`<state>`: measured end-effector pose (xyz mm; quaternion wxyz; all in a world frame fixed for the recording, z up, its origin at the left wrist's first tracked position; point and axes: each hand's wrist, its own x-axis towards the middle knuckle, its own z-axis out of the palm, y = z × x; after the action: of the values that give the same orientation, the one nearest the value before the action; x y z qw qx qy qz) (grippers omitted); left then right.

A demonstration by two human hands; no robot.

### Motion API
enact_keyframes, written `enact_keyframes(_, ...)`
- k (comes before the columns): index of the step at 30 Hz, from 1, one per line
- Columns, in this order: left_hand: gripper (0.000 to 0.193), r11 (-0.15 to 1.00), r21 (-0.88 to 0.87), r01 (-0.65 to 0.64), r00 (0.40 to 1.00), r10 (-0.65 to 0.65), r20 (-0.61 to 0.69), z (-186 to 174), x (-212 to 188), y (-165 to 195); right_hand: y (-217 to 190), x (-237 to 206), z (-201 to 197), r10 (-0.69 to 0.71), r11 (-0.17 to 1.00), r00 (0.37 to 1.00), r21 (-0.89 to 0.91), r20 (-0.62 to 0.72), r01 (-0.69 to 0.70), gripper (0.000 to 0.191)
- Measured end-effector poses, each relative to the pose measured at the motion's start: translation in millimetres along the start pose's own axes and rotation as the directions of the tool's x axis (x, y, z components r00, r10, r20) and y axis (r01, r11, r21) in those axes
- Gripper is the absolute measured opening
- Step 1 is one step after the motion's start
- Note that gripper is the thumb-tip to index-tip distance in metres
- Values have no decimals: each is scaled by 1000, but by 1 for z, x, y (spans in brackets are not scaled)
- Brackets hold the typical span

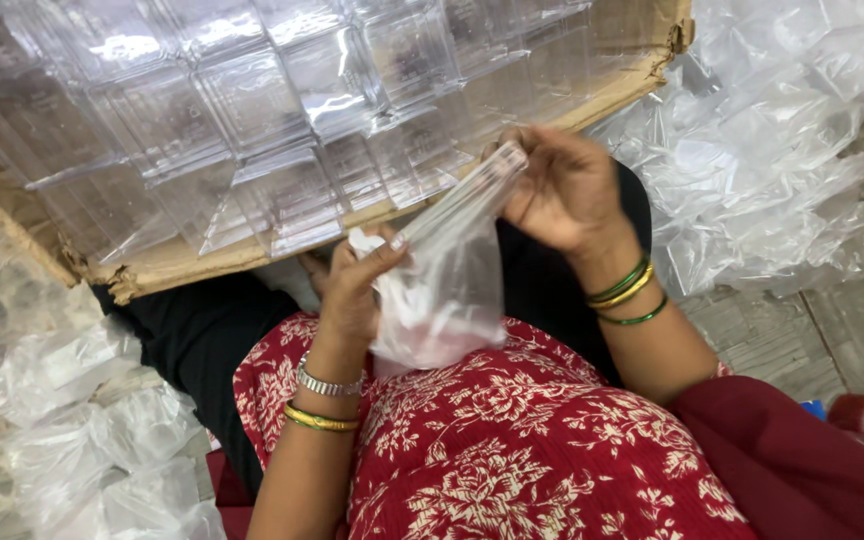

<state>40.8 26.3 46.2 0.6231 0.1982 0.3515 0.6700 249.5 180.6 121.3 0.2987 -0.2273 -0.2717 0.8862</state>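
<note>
Left hand (352,290): pinches the plastic bag (442,300) at its mouth, above the lap.
Right hand (562,190): grips a clear case (467,195), apparently half inside the bag.
Handling: bag light, limp, slippery; case stiff, brittle; hold by edges.
Beyond: cardboard box (192,262) of clear cases.

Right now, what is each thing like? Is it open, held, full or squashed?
Clear plastic case: held up, going into the bag.
Small clear plastic bag: open at the top, hanging down.
Left hand: pinching the bag's edge.
Right hand: gripping the case.
Cardboard box: open, full of clear cases, edges torn.
Loose plastic bags: crumpled in heaps.
</note>
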Motion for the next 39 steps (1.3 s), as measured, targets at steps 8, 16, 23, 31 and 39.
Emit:
enact_keyframes(8,13,601,777,-186,785,567,-250,15,67,18,26,79,-16,-582,273,799,-889,153,368,33)
enact_keyframes(16,16,555,818,-154,754,601,-266,21,68,-4,36,82,-21,-495,384,856,-846,150,370,35)
enact_keyframes(23,20,910,361,-204,908,314,-277,19,57,-8,47,34,-26,-541,663,841,-614,1,427,42)
enact_keyframes(31,23,911,342,-233,943,297,-148,31,29,-3,47,11,-9,-173,949,980,-252,94,191,48)
enact_keyframes(39,23,724,680,-114,918,339,-208,40,19,-6,50,-35,-10,433,844,876,245,213,-477,58)
